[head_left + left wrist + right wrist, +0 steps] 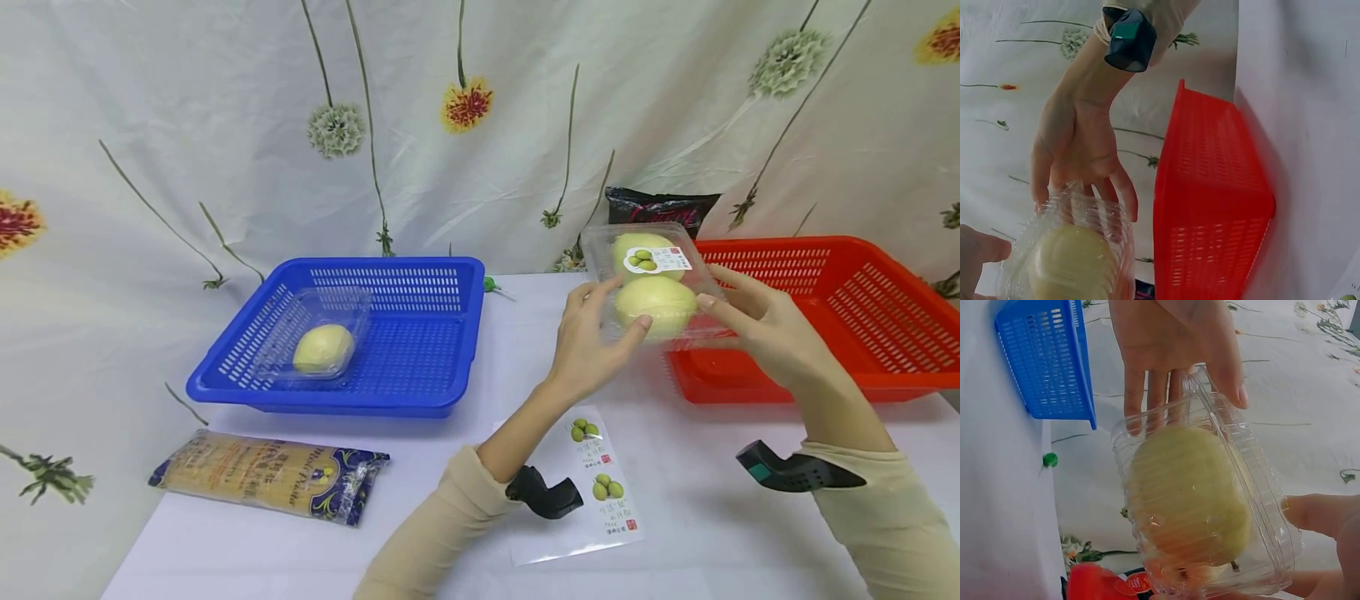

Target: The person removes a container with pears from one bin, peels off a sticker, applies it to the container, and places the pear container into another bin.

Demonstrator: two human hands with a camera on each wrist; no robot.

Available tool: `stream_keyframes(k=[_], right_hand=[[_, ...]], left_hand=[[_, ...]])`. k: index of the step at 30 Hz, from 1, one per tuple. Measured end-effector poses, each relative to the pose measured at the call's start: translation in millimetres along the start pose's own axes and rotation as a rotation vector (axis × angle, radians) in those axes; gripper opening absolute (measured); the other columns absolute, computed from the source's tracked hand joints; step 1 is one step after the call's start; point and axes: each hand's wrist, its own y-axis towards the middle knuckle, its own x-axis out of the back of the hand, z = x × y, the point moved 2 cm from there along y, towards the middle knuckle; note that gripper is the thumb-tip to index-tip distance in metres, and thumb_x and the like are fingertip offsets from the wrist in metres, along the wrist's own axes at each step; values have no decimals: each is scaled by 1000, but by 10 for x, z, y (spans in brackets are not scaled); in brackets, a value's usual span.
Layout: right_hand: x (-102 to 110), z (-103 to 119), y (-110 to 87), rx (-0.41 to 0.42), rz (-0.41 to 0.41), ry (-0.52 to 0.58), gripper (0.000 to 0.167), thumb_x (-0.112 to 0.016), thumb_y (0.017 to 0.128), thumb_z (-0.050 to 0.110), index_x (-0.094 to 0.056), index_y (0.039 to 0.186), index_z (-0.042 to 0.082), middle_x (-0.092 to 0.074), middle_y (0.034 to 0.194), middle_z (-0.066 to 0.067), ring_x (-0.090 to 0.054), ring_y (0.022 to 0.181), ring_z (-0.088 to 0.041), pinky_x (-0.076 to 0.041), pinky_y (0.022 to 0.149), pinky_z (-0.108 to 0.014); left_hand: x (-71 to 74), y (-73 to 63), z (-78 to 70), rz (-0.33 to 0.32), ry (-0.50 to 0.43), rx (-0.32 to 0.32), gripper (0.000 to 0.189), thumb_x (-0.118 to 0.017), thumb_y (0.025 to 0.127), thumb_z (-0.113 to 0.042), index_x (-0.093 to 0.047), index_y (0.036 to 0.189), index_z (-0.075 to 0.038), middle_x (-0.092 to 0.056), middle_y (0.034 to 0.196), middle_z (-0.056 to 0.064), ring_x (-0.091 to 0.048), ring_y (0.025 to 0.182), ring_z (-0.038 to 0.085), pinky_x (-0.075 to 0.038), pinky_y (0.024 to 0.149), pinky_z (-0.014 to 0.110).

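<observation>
A clear plastic clamshell box with two round, pale green fruits inside is held up in front of the red basket. A white label printed with green fruits lies on its lid. My left hand grips the left side, its thumb at the near corner. On the right side my right hand holds the box, thumb on top and fingers partly hidden beneath. The right wrist view shows one fruit through the ribbed plastic. Below my left forearm, a sheet of fruit labels lies on the table.
A blue basket at the left contains another clear box with one pale fruit. The red basket stands at the right, with a dark packet behind it. A pasta packet lies front left.
</observation>
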Motion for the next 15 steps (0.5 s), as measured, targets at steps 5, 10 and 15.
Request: stream_keyframes(k=[5,10,15], right_hand=[[200,-65,17,-44,-32,-11,69,-50,94,45,-19,151,22,-28,149,-19,-40,117,-23,-50,70,-15],[364,-140,35,-46,-65,-19,66,-50,95,42,-22,151,22,-28,149,-19,-42,105,-7,-51,69,-15],[467,-220,36,-49,-93,-1,64,-50,95,38,-23,151,22,-29,145,-15,-44,99,-2,-51,68,-14]], left_hand=[[-125,48,-36,6,-53,-71,51,-63,85,-22,-52,131,-5,-47,127,17,-47,111,19,-47,79,20],[-244,97,-53,21,-85,-137,51,-64,85,-19,-52,131,-2,-48,128,18,-45,116,20,-44,87,24],[-361,158,-61,52,-105,-166,51,-63,86,-18,-50,132,-1,-46,131,19,-49,104,19,-46,80,20]])
